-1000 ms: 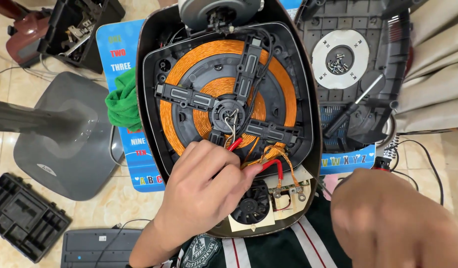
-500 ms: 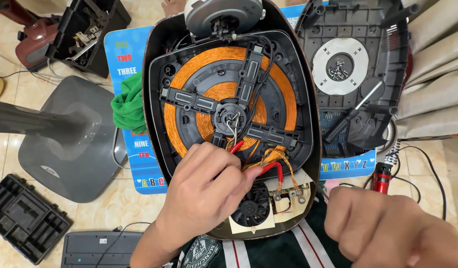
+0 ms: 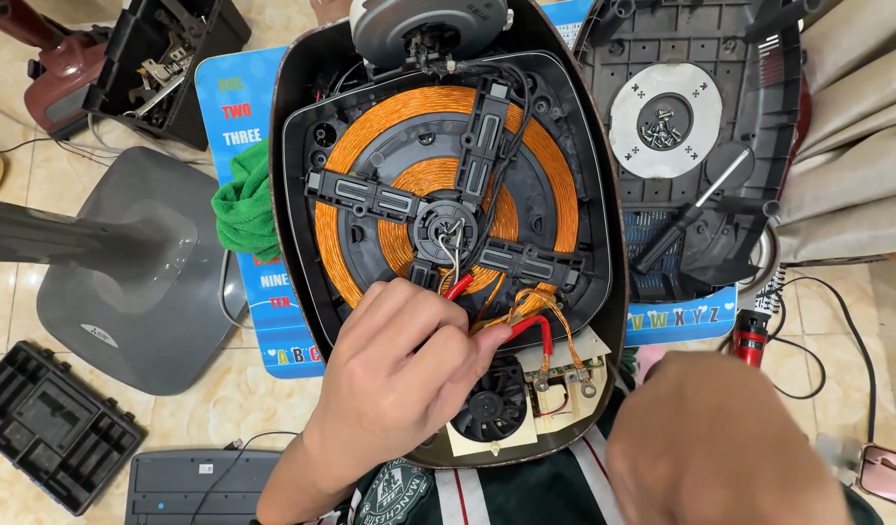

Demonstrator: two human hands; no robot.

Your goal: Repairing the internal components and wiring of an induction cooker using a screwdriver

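Red wire [image 3: 526, 329] pinched under left hand [image 3: 399, 379] grip.

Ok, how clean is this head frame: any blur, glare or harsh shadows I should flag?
Head view: the right hand, close to the lens at bottom right, is smeared by blur; the left hand on the red wires is fairly sharp, as is the copper coil. Light is even and soft, with only mild sheen on the grey fan base, no harsh shadows.

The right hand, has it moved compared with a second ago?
Yes. The right hand, blurred at bottom right, has slid left toward the open cooker's small black fan, away from the red-tipped tool on the floor.
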